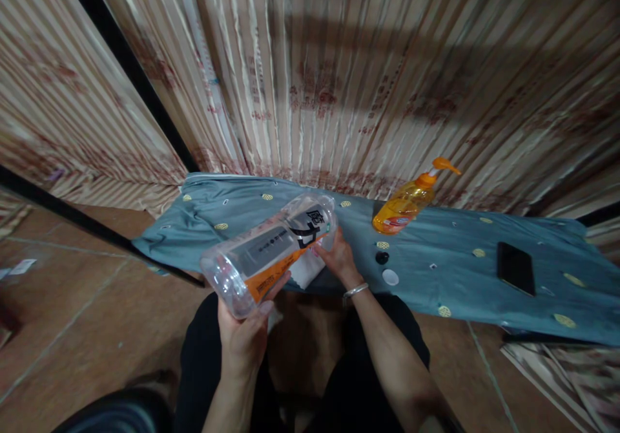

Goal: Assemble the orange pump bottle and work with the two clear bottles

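A large clear plastic bottle (271, 252) with an orange and black label is held tilted above the cloth-covered surface. My left hand (247, 329) grips its lower left end from below. Around the other end, at the upper right, my right hand (338, 258) is closed, with a bracelet on the wrist. Beneath the bottle, partly hidden by it, lies a white tissue or cloth (306, 270). A black cap (382, 257) and a round white piece (390, 277) lie to the right of my right hand.
An orange pump bottle (404, 207) stands at the back of the teal patterned cloth (450, 258). A black phone (516, 269) lies at the right. Striped curtains (339, 84) hang behind. Dark metal poles (130, 77) run along the left, and a dark round object (113, 413) is at bottom left.
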{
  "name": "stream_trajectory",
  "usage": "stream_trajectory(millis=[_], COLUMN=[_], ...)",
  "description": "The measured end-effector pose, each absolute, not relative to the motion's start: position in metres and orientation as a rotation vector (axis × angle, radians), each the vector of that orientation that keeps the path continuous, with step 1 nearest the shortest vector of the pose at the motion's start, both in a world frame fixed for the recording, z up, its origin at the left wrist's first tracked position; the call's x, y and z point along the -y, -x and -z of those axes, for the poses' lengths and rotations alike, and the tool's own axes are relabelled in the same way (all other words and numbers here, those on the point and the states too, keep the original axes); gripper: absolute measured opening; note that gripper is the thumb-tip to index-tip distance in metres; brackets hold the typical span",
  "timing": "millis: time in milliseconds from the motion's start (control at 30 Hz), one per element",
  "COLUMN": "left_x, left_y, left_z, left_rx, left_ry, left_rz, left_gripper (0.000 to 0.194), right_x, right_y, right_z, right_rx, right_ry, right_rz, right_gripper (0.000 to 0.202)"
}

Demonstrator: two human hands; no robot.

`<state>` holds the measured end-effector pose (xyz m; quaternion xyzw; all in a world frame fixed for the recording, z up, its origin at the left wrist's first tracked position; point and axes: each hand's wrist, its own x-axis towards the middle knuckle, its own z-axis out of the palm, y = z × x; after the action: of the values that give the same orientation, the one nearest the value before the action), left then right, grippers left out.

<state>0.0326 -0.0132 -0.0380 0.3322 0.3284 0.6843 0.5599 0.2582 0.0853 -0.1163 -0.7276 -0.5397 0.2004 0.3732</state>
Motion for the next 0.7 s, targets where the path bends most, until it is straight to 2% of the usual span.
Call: stream_trajectory(millis=[433,700], left_x=[0.0143,0.0168], left_y=[-0.0343,-0.0356], left_z=[0.0339,0.0359], left_rx=[-0.788,-0.795], left_ry=[-0.755,-0.718], left_rz=[-1.623,-1.626], left_gripper=[0.077,0.071], right_x=[-0.0841,-0.083], right_y=[-0.2552,-0.2549], right_z=[0.1106,0.1084], right_rx=[1.388,1.381], right_ry=[1.881,1.907], right_rz=[-0.504,-0.519], right_gripper=[0.056,0.055])
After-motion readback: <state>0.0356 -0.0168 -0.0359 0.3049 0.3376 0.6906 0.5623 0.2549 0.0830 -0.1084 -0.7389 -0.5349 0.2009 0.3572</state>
